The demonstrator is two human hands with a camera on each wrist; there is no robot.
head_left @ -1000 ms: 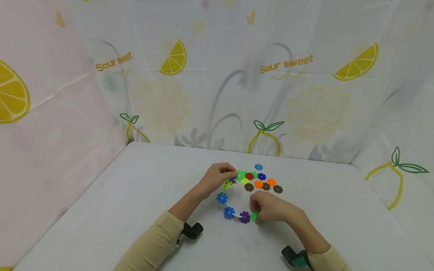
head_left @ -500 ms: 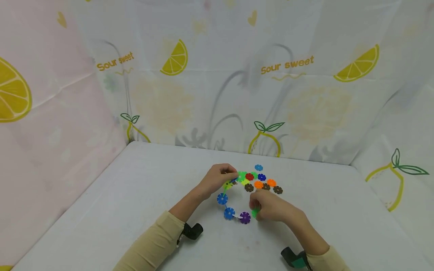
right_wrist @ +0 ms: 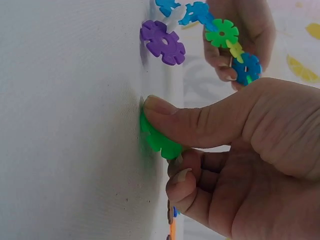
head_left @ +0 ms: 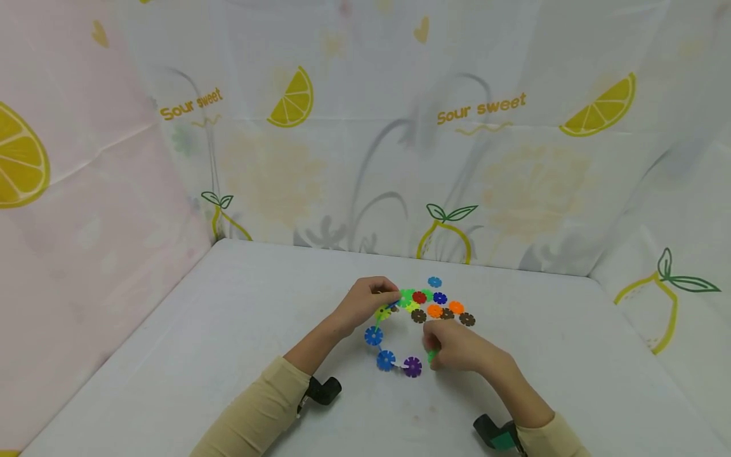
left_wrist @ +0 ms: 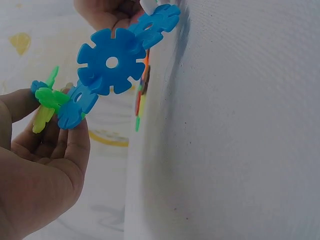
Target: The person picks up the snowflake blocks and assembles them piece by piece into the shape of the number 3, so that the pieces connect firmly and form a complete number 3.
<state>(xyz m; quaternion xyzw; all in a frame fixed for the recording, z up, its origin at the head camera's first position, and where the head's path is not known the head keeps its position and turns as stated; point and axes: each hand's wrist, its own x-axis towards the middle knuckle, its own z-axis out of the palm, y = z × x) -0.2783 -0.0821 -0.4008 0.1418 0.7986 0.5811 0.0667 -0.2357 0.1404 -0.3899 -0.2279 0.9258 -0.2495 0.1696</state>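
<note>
My left hand (head_left: 365, 303) holds one end of a chain of interlocking snowflake discs, its thumb and fingers round blue, green and yellow pieces. From there the chain curves toward the front of the white table through a blue disc (left_wrist: 92, 57) and a white piece (right_wrist: 176, 17) to a purple disc (right_wrist: 172, 47) at its other end. My right hand (head_left: 459, 346) pinches a single green disc (right_wrist: 159, 140) between thumb and fingers, low over the table. This green disc is apart from the purple one. In the head view, the right hand hides most of it.
Behind the hands lie several loose snowflake discs, among them a red disc (head_left: 419, 297), a brown disc (head_left: 419, 315), an orange disc (head_left: 456, 307) and a light blue disc (head_left: 434, 281). A printed cloth backdrop (head_left: 354, 158) stands along the table's back edge.
The right hand has drawn the green disc slightly back and right, away from the purple disc, and turned it so less shows. The left hand stays nearly still on the chain.
</note>
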